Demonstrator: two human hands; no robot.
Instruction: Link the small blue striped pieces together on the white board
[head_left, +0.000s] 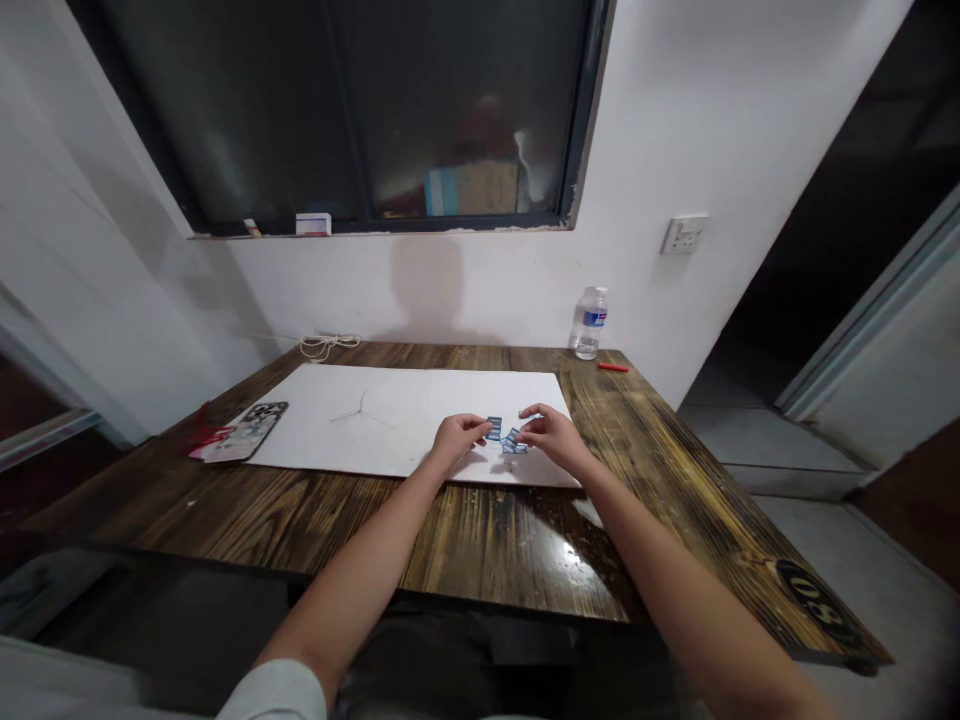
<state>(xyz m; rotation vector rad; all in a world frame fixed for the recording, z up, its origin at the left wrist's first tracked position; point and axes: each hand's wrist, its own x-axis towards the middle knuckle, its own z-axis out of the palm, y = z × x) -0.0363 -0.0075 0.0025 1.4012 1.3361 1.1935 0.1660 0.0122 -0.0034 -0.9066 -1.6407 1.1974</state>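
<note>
Above the right part of a white board [420, 400], my left hand [457, 442] pinches a small blue slatted piece [494, 428] that looks like a tiny ladder or rack. Close beside it, my right hand [555, 438] has thumb and fingertips closed on a second blue slatted piece [512, 439], which is tilted. The lower edge of that piece is hard to tell from what may be another blue bit under it. Some fingers of the right hand are raised, with a small bluish bit at their tips. Thin dark lines [360, 410], three-armed, show on the board's left half.
The board lies on a dark wooden table [315, 520]. A patterned phone-like object [259, 428] and red strings [206, 437] lie at its left. Behind are a coiled white cable [326, 345], a water bottle [591, 325] and a red pen-like object [613, 367].
</note>
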